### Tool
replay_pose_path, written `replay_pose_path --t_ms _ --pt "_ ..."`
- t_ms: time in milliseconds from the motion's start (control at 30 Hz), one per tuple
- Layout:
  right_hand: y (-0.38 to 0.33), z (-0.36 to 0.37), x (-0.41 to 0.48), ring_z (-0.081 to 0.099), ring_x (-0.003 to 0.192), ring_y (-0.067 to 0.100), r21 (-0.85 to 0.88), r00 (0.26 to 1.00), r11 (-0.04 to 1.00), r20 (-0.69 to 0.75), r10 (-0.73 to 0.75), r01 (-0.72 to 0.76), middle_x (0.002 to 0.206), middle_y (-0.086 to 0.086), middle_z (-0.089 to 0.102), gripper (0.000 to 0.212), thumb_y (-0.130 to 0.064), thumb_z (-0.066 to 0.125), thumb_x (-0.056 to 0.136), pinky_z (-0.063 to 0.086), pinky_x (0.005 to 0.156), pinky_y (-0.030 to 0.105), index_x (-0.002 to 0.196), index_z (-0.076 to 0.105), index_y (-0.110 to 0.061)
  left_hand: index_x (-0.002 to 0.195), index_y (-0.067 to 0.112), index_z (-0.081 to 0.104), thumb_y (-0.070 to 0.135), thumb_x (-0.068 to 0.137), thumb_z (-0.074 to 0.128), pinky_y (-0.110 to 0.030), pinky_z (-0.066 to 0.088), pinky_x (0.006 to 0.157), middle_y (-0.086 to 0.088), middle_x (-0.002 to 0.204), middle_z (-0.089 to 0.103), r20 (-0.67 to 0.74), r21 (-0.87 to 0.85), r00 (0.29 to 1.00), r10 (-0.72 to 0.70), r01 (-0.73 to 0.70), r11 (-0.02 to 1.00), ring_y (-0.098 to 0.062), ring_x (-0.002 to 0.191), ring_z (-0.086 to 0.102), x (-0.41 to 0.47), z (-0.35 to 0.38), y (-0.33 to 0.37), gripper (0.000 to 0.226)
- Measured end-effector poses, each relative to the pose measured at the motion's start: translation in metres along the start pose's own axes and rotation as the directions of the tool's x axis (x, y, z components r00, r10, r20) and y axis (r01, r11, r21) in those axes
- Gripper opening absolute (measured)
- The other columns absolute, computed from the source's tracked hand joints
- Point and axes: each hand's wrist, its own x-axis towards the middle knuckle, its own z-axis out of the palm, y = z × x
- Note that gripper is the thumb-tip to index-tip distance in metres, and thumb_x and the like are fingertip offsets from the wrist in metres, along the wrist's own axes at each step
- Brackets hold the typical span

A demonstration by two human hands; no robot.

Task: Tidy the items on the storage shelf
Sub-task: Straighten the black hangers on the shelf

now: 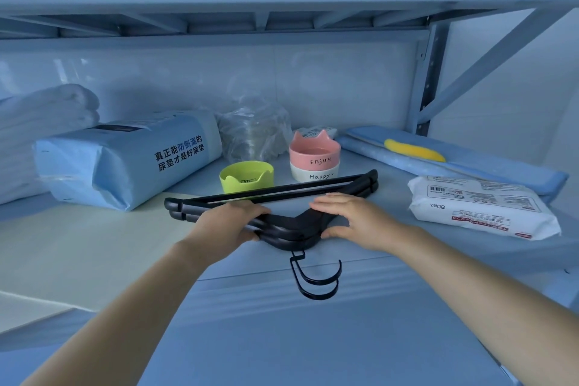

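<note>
The head view looks into a grey metal storage shelf (391, 247). A stack of black hangers (283, 192) lies flat on the near middle of the shelf board. The straight bars face the far side, and the hooks (316, 280) stick out past the near edge.

The left hand (228, 222) grips the left shoulder of the stack, fingers curled over the top and thumb underneath. The right hand (354, 222) holds the right shoulder. Its fingers lie almost flat across the top and its thumb (333, 233) presses the near edge, so the stack is pinched between them.

Just beyond the hangers stands a green bowl (247, 177). To its right, a pink bowl (314, 157) marked "Enjoy" sits inside a white bowl (313, 175) marked "Happy". A crumpled clear plastic bag (253, 131) lies behind them, against the back wall.

On the far left is a large blue pack (125, 160) with dark printed characters, and folded white towels (40, 122) are piled beside it at the left edge.

On the right, a white pack of wipes (479, 207) lies flat. A folded blue mat (470, 157) lies behind it with a yellow object (413, 150) on top.
</note>
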Motion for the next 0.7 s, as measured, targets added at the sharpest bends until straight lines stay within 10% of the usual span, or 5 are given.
replay_pose_path --t_ms 167,300,567,700 --pt "-0.008 -0.005 -0.008 0.028 0.137 0.006 -0.06 0.994 0.998 -0.108 -0.008 0.002 0.15 -0.013 0.032 0.063 -0.037 0.069 0.081 0.015 0.109 0.015 0.138 0.044 -0.028 0.14 0.039 0.034 0.009 0.091 0.049 -0.027 0.041 0.1 0.014 0.142 0.04 -0.093 -0.128 0.993 0.078 -0.09 0.988 -0.012 0.127 0.041 -0.008 0.001 0.008 0.059" --pt "-0.017 -0.016 -0.018 0.035 0.133 0.007 -0.092 0.989 0.995 -0.14 -0.039 0.026 0.145 -0.012 0.04 0.055 -0.033 0.067 0.084 0.022 0.109 0.018 0.135 0.048 -0.028 0.132 0.037 0.045 0.0 0.088 0.042 -0.019 0.043 0.079 0.014 0.133 0.047 -0.198 -0.237 0.975 0.097 -0.143 0.961 -0.01 0.099 0.054 -0.004 -0.013 0.022 0.058" --pt "-0.005 -0.057 -0.063 0.047 0.12 0.003 -0.141 0.971 0.987 -0.234 0.042 -0.076 0.134 -0.012 0.051 0.042 -0.031 0.065 0.086 0.03 0.097 0.012 0.127 0.056 -0.029 0.127 0.034 0.053 0.021 0.089 0.059 0.004 0.026 0.087 0.019 0.125 0.053 -0.209 -0.29 0.946 0.247 -0.302 0.908 0.007 0.111 0.045 0.02 -0.028 0.067 0.04" --pt "0.02 -0.082 -0.096 0.048 0.119 0.005 -0.144 0.953 0.975 -0.276 0.124 -0.169 0.129 -0.013 0.054 0.039 -0.028 0.066 0.085 0.034 0.097 0.017 0.124 0.059 -0.029 0.124 0.035 0.054 0.025 0.088 0.06 -0.011 0.035 0.096 0.02 0.126 0.054 -0.184 -0.302 0.933 0.31 -0.353 0.885 0.003 0.116 0.048 0.035 -0.03 0.101 0.038"
